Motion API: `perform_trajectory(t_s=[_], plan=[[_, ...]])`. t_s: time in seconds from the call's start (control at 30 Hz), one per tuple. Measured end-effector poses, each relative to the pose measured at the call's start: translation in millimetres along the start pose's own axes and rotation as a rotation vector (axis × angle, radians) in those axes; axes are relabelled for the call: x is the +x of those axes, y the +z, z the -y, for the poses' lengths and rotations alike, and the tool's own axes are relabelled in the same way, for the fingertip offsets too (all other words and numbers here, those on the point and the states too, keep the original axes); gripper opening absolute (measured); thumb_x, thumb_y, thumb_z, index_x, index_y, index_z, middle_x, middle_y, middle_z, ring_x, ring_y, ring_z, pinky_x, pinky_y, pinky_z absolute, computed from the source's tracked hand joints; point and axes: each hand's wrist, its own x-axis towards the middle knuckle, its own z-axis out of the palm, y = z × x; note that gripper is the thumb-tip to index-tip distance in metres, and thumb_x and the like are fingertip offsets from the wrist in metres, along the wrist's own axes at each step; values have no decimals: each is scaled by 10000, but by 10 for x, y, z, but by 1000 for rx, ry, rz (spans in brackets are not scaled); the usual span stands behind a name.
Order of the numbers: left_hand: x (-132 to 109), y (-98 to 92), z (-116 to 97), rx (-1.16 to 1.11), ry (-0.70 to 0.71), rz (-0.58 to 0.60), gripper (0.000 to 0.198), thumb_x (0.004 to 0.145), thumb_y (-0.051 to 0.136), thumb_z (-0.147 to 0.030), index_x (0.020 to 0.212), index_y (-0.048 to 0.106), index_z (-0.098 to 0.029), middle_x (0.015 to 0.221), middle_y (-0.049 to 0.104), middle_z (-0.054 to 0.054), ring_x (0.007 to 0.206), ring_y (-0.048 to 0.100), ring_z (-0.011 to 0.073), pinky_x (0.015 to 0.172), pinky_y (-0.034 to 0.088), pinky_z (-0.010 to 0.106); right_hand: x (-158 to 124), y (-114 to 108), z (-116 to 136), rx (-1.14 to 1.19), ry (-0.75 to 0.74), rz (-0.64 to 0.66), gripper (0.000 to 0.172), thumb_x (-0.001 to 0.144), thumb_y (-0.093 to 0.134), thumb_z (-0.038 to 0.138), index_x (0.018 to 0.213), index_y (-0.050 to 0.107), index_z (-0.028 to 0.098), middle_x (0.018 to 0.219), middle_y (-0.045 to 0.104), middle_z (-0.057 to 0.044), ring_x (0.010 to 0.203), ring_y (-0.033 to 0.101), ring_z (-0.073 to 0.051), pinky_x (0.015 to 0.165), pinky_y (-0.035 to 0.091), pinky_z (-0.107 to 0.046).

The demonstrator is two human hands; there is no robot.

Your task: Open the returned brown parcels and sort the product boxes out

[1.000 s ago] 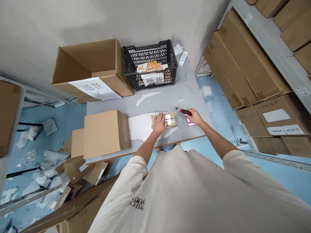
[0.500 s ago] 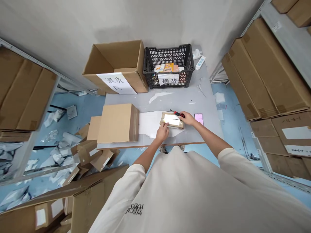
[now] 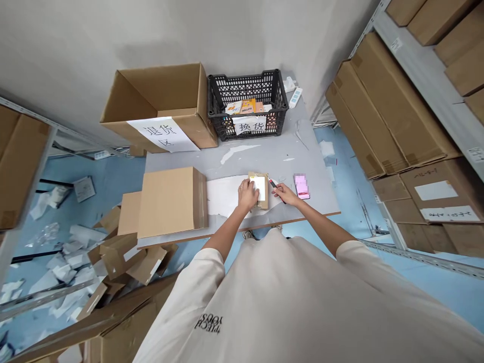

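Observation:
A small cardboard box (image 3: pixel 264 198) with a white label lies on a white sheet (image 3: pixel 221 195) near the front of the table. My left hand (image 3: pixel 248 195) grips its left side, with fingers resting over the label. In my right hand (image 3: pixel 284 193), just right of the box, is a red and black utility knife (image 3: pixel 273 183). Its tip points up and left, close to the box's right edge; I cannot tell whether it touches. A phone (image 3: pixel 301 186) with a pink screen lies to the right of that hand.
A larger closed carton (image 3: pixel 166 201) stands on the table's left. Behind are an open carton (image 3: pixel 206 113) and a black plastic crate (image 3: pixel 280 121) holding small packets, both with paper signs. Shelves with cartons (image 3: pixel 393 111) flank the table. Cardboard boxes and wrapping litter the floor at left.
The small box has turned from lying crosswise to lengthwise. My left hand has shifted onto its left side. The knife has moved from above the box to its right edge.

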Motion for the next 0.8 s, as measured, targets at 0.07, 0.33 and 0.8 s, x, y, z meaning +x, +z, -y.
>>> perform_trajectory(t_s=[0.07,0.33,0.8], plan=[[-29,15,-152,46,-64,-19,566,1061,627,-479,1543,584,-186,1651,520,231,1520,490,432,1258,423,604,18,-129,-7,-38,19,-83,451,964,736,672,1065,550,273,1096,815,-61,965,773,-236,830,605,-367],[-142,98,-458,189,40,134,773,938,748,-370,1639,467,-203,1547,560,232,1426,530,422,1180,424,564,85,-349,151,-126,-76,-193,479,976,645,714,1116,619,257,961,754,-34,919,689,-219,817,580,-339],[-47,-105,-51,240,312,319,725,918,695,-172,1605,506,-303,1569,583,149,1489,514,366,1245,423,547,-124,2,103,254,72,-32,400,970,765,639,1007,639,261,1107,832,-94,1049,818,-257,866,662,-370]])
